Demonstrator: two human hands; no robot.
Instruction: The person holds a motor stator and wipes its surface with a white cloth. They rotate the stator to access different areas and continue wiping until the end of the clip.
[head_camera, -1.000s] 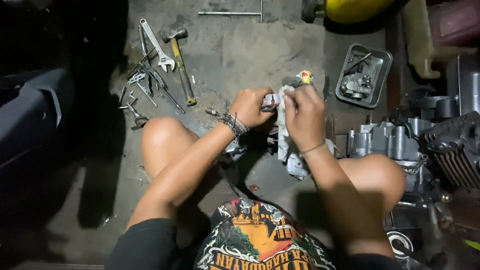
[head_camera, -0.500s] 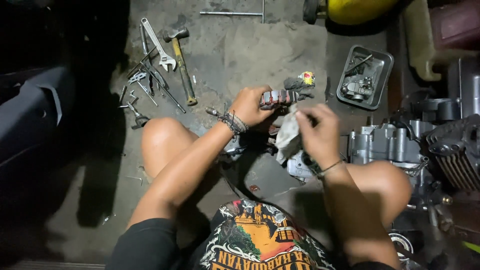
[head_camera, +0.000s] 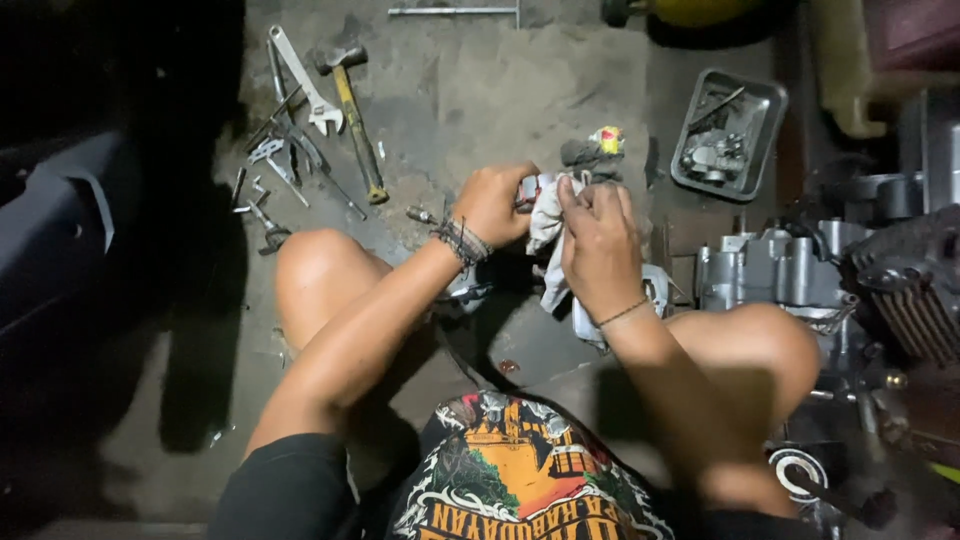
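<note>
The right hand, held apart with the white rag half a second before, had been brought back against the small metal part; the rag was pressed onto it, so wiping was judged resumed; the part was gripped in the closed left hand; a metal tray lay at two o'clock, a hammer at eleven.

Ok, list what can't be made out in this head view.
- Small metal part: mostly wrapped by the left hand and white rag.
- Right hand fingertips: buried in the rag.
- Metal tray contents: too small and dim.
- Engine block: right side cut off and dark.
</note>
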